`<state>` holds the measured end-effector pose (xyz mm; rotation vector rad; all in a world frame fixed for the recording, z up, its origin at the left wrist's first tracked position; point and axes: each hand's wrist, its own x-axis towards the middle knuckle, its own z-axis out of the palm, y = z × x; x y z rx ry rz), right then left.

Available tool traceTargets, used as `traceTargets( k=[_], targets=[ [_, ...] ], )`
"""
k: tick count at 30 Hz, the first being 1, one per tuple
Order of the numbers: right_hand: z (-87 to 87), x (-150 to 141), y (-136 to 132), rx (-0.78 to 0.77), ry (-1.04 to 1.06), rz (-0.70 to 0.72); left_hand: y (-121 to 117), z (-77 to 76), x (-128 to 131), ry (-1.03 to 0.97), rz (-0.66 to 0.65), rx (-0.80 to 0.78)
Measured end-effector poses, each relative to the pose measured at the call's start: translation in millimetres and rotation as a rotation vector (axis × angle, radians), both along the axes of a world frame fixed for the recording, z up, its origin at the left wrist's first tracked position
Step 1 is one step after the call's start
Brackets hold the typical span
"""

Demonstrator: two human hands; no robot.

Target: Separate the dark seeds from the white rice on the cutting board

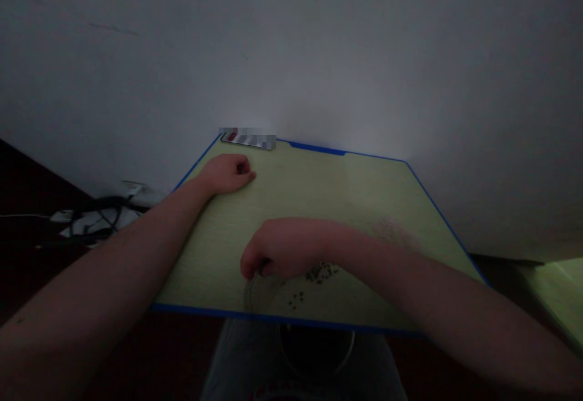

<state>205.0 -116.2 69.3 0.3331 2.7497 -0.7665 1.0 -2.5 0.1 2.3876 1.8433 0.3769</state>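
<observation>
My left hand (228, 173) rests on the left part of the pale tabletop (296, 182), its fingers curled into a loose fist with nothing showing in them. Nearer to me, my right hand (289, 246) bends downward with thumb and fingers drawn together. Its fingertips are over a clear round rim, perhaps a transparent dish (252, 298); whether they hold anything is hidden. Beside and below this hand lie several small dark pieces like beans or beads (322, 273), with a few more scattered closer to the table's front edge. Beyond my right forearm is a patch of fine pale reddish grains (396, 231).
A phone (248, 140) lies at the table's far left corner, against the wall (319, 54). Below the front edge, a dark round container (316, 349) sits between my legs. Black cables (109, 209) lie at left. Blue trim borders the tabletop.
</observation>
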Motion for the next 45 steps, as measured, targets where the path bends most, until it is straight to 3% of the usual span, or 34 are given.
traceTargets(
  k=[14, 17, 21, 24, 29, 35, 41, 45],
  targets=[
    [3.5, 18.6, -4.2, -0.068, -0.036, 0.047, -2.0, 2.1, 0.8, -0.004, -0.002, -0.005],
    [11.8, 38.1, -7.4, -0.037, 0.105, -0.116, -1.9, 2.0, 1.2, -0.01, 0.001, -0.014],
    [16.7, 80.4, -30.9, 0.121, 0.282, -0.559, -0.8, 0.9, 0.4, 0.004, -0.003, -0.003],
    [5.1, 112.7, -57.5, 0.096, 0.28, -0.794, 0.3, -0.3, -0.6, 0.007, -0.011, 0.003],
    [-24.7, 135.0, -82.0, 0.088, 0.224, -0.918, 0.8, -0.8, -1.0, 0.004, -0.004, 0.006],
    [-26.7, 112.4, -68.1, 0.046, 0.237, -0.884, 0.2, 0.8, -0.7, 0.006, -0.003, -0.004],
    [-12.8, 81.6, -58.8, 0.096, 0.157, -0.688, -0.3, 2.1, -0.2, 0.01, -0.006, -0.011],
    [-8.2, 76.6, -63.2, 0.098, 0.127, -0.613, 0.0, 1.5, -0.4, 0.017, 0.0, -0.014]
  ],
)
